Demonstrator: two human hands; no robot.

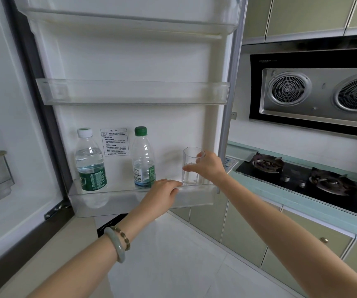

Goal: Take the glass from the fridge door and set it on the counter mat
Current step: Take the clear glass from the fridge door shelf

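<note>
A clear, empty faceted glass (pixel 190 157) stands at the right end of the lowest fridge door shelf (pixel 197 195). My right hand (pixel 208 166) wraps around the glass from the right, thumb across its front and fingers behind it. My left hand (pixel 164 193) rests on the front rim of that same shelf, fingers curled over the edge, just left of the glass. A patterned counter mat (pixel 231 163) shows partly behind the door edge on the turquoise counter (pixel 259 190).
Two water bottles stand on the shelf, one with a white cap (pixel 90 162) and one with a green cap (pixel 143 159). The shelf above (pixel 130 92) is empty. A black gas hob (pixel 306 179) sits on the counter at right, under a range hood (pixel 319 93).
</note>
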